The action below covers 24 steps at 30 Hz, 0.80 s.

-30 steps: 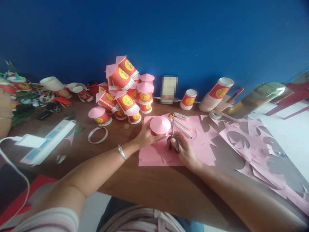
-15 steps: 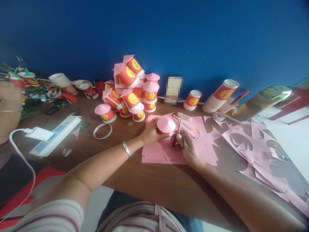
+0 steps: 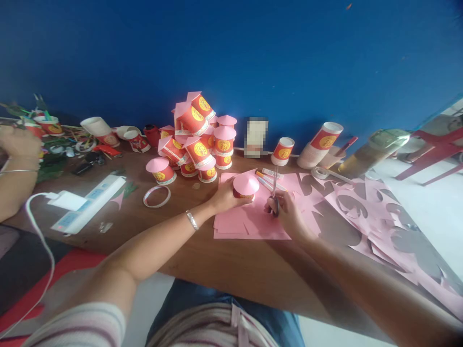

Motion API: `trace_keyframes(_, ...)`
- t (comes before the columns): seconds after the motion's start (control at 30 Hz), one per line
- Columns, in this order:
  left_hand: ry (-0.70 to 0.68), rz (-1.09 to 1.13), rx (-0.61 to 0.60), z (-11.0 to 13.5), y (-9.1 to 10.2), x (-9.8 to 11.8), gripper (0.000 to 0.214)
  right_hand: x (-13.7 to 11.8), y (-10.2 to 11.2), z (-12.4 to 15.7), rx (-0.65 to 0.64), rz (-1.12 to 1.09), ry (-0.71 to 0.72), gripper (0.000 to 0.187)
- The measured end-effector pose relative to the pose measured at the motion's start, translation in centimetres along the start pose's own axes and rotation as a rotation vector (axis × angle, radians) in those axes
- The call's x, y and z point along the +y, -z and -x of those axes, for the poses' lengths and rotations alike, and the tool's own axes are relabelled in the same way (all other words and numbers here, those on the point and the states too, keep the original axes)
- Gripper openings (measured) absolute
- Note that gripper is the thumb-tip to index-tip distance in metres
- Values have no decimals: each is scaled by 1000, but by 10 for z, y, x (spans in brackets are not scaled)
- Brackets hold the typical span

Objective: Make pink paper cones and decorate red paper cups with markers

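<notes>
Cone-topped cup [image 3: 246, 184], red with a pink paper roof, is in the left hand [image 3: 227, 197], near the middle of the scene; whether its base touches the paper below I cannot tell. Biggest around it is the blue wall [image 3: 231, 53], then the brown table [image 3: 202, 260]. Across the table's right side spread cut pink scraps [image 3: 383, 231]; pink sheets [image 3: 267, 224] lie flat beneath both hands. Behind and to the left, similar cups with pink cones are heaped in a pile [image 3: 197, 149]. Of the hands, the left curls its fingers around the cup's side, while the right [image 3: 289, 212] grips scissors [image 3: 275, 195] by the handles, blades pointing away from the person, just beside the cup. Slim markers [image 3: 265, 180] lie on the sheets behind the scissors.
</notes>
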State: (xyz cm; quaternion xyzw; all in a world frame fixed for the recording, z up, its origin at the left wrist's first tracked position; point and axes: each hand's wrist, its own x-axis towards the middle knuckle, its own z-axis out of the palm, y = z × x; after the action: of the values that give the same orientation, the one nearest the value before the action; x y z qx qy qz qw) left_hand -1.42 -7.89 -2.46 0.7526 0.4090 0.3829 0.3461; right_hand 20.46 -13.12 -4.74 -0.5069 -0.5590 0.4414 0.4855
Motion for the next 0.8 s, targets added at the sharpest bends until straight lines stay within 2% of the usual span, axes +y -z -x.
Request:
trace_keyframes(0.1,64,34,-64,1,3,2,53,-5,31,6,-28,400,-3,32)
trace_keyframes(0.2,69,-37,3,4,6,7,49,-10,55,12,-41,808,94,15)
trace_keyframes(0.37,2,-133,81,15,10,13,55,-13,67,20,-93,1209,273,18)
trace_keyframes(0.47,-97,-156,74,26,18,16,59,-11,66,20,-118,1333,361,18)
trace_keyframes(0.53,-111,-159,89,35,23,17,58,-9,67,18,-136,1378,379,21)
trace_keyframes(0.7,-12,-181,68,62,40,16,45,-11,74,13,-263,1321,408,24)
trace_keyframes(0.8,51,-278,183,79,57,8,50,-9,80,13,-299,1260,413,28)
